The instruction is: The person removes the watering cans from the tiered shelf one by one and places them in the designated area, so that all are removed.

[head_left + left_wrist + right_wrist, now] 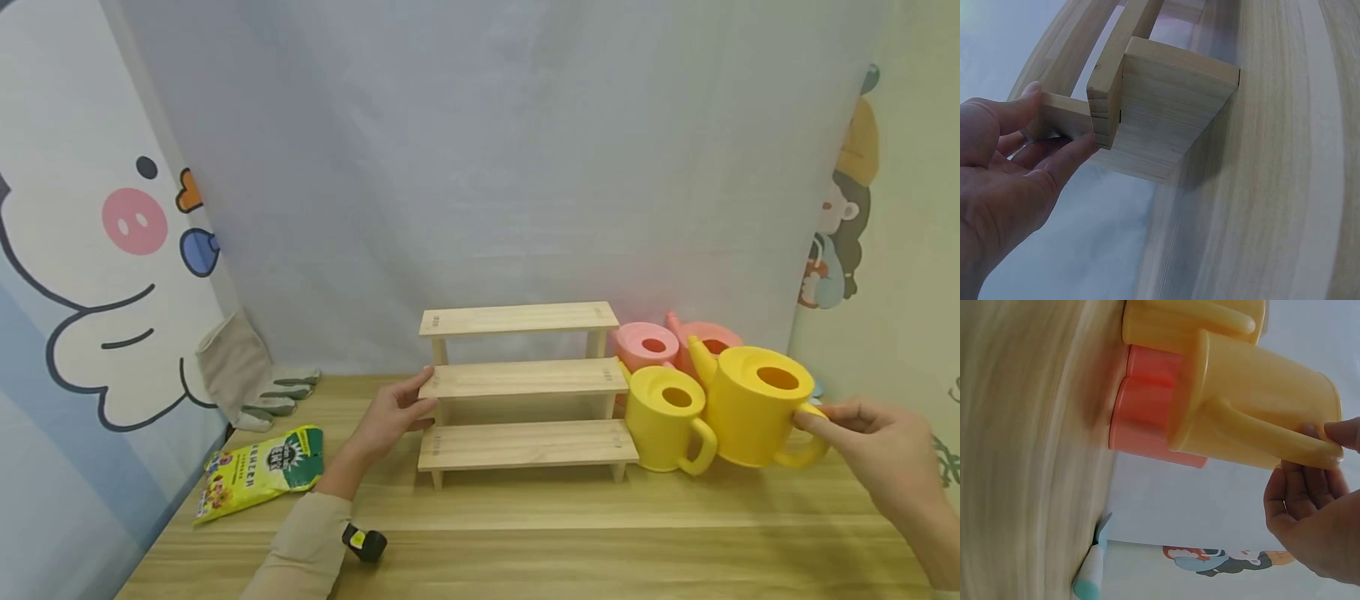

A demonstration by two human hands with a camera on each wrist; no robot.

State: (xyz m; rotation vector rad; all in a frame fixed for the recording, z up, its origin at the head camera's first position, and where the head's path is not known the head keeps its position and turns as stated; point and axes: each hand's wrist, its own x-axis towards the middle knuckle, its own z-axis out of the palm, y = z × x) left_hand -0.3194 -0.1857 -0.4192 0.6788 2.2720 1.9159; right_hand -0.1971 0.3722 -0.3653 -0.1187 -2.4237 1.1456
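Note:
My right hand (885, 442) pinches the handle of a yellow watering can (753, 408). In the right wrist view, this can (1260, 394) hangs off the tabletop, with my thumb and fingers around the handle. Beside it stands a second yellow watering can (660, 425), and two pink watering cans (641, 337) are partly hidden behind. At the left end of a three-tier wooden stand (525, 379), my left hand (390, 417) grips the middle tier. The left wrist view has the thumb and fingers of that hand (1016, 162) on either side of a wooden piece of the stand (1066, 115).
Left of the stand lie a yellow-green packet (262, 471) and, behind it, a grey glove (247, 375) against the wall. A small black object (365, 543) is near my left sleeve. A white-and-teal tool (1091, 565) lies by the back wall.

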